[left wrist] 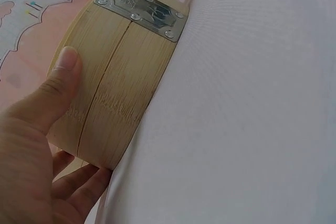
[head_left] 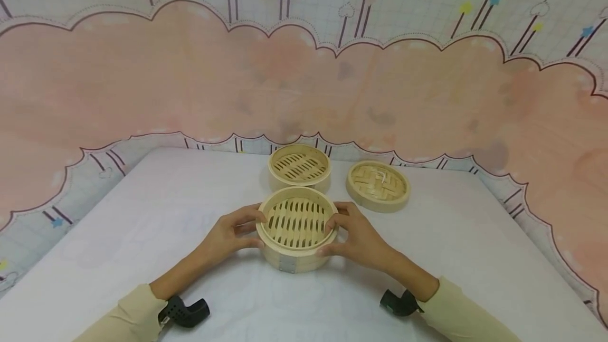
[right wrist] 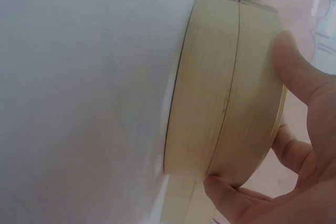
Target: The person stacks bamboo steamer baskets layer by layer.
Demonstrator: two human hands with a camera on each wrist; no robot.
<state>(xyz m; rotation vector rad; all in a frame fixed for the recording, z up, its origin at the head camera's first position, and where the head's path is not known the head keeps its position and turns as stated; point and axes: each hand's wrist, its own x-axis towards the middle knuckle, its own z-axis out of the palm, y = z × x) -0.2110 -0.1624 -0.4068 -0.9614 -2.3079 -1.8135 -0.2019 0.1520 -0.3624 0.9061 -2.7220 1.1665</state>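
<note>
A round bamboo steamer basket with a slatted floor sits on the white-covered table between both hands. My left hand grips its left side, the thumb low on the outer wall and a fingertip over the rim. On the opposite side my right hand holds the basket the same way, with one finger reaching inside the rim. A riveted metal plate joins the basket's band and faces the person. In the right wrist view, the right thumb presses the wall near the upper rim.
Directly behind stands a second bamboo steamer basket, partly hidden by the front one. A woven bamboo lid with a small pale loop handle lies to its right. A patterned pink and white cloth hangs beyond the table's far edge.
</note>
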